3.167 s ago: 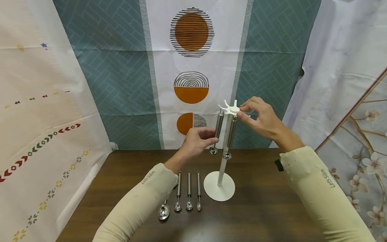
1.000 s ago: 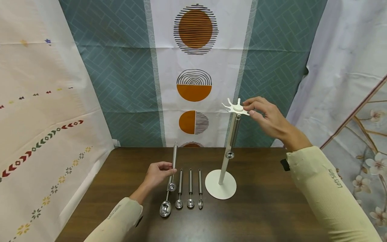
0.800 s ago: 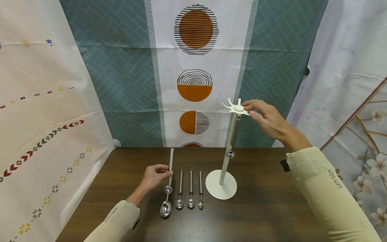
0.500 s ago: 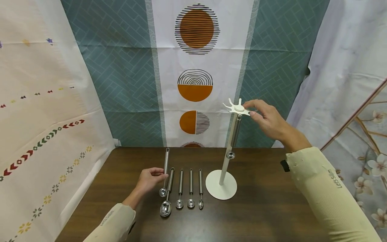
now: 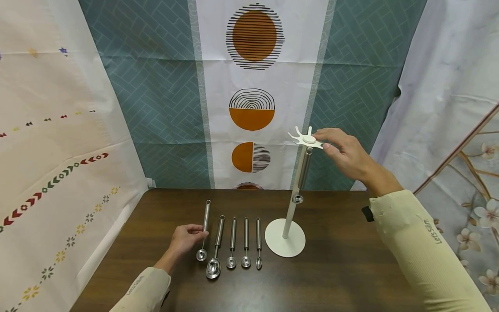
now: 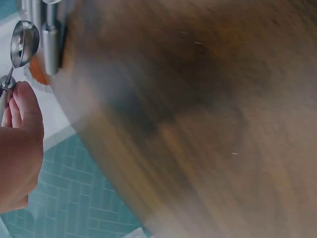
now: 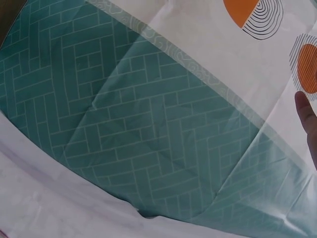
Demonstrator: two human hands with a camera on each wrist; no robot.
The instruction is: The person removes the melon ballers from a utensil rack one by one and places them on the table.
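Note:
My left hand (image 5: 184, 239) pinches the handle of a steel melon baller (image 5: 206, 213), its small round bowl towards me, low over the table's left part. In the left wrist view, the melon baller's bowl (image 6: 25, 43) shows beyond the fingers. My right hand (image 5: 345, 151) holds the hooked top (image 5: 309, 139) of a white utensil stand (image 5: 285, 238) between thumb and fingers. From one hook hangs another melon baller (image 5: 304, 169), alongside the pole. Only fingers (image 6: 32, 106) and part of the left hand show in its wrist view; the right wrist view catches just a fingertip (image 7: 303, 106).
Right of the held tool lies a row on the brown table (image 5: 331, 268): a larger oval scoop (image 5: 213, 268), two round-bowled scoops (image 5: 231, 262) and a slim narrow-bowled one (image 5: 259, 263). Patterned cloth (image 5: 160, 108) hangs behind the table, with more at both sides.
My left hand has taken the melon baller from beside the stand down to the left, past the larger scoop. The right hand stays at the stand's top.

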